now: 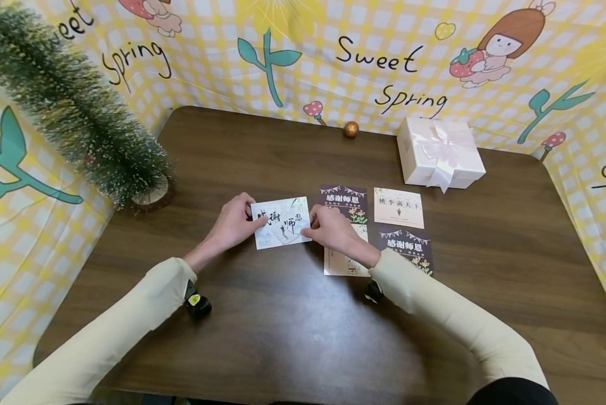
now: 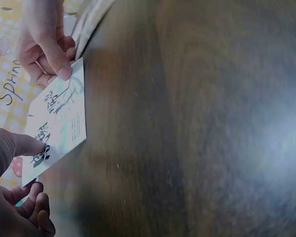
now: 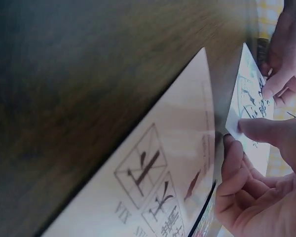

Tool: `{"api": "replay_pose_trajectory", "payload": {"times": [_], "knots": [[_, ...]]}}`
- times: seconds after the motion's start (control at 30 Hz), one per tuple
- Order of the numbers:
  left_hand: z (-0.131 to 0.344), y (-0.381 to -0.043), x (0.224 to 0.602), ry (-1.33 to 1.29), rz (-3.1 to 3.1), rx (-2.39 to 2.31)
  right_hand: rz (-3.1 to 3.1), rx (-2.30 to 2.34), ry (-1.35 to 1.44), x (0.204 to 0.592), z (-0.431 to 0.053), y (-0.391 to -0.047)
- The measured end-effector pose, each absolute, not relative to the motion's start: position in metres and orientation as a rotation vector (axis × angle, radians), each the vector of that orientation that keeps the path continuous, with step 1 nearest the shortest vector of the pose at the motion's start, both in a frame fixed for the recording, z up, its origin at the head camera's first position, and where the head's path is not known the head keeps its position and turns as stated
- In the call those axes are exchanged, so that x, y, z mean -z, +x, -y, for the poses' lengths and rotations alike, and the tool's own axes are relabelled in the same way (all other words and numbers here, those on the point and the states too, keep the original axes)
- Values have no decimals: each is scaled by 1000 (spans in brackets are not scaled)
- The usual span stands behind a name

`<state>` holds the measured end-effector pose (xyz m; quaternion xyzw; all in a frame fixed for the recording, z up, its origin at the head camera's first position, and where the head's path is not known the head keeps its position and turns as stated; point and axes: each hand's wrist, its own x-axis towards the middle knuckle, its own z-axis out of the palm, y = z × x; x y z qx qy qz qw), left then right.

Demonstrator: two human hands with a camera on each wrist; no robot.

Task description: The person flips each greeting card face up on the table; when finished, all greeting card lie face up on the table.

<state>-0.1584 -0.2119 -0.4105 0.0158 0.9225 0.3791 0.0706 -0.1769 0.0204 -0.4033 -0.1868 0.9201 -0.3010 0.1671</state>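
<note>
A white greeting card (image 1: pixel 282 225) with black brush lettering and a pale blue drawing is held above the table between both hands. My left hand (image 1: pixel 236 224) pinches its left edge, thumb on the printed face and the other fingers behind. At the opposite edge my right hand (image 1: pixel 333 229) pinches it the same way, with the thumb (image 3: pixel 259 131) on the front. Under the right hand and wrist lies a cream card (image 1: pixel 339 264), partly covered. A dark purple card (image 1: pixel 340 198) lies just beyond that hand.
Farther right on the brown table (image 1: pixel 262 337) lie another cream card (image 1: pixel 398 208) and a second purple card (image 1: pixel 404 244), partly behind the right sleeve. A white gift box (image 1: pixel 441 154) with a ribbon and a copper-coloured ball (image 1: pixel 351 129) stand at the back. A small frosted tree (image 1: pixel 95 124) stands left.
</note>
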Motion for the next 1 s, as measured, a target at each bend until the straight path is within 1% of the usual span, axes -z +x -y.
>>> {"api": "replay_pose_trajectory", "payload": {"times": [0.37,0.8,1.0], "knots": [[213,-162,415,146,-2797,-1015,-2646,657,-610,403,-15,-178],[213,-161,422,208,-2845,-979,-2648,623,-622,404,-14,-178],[214,-162,417,225,-2868,-969,-2658,659,-662,403,-16,-178]]}}
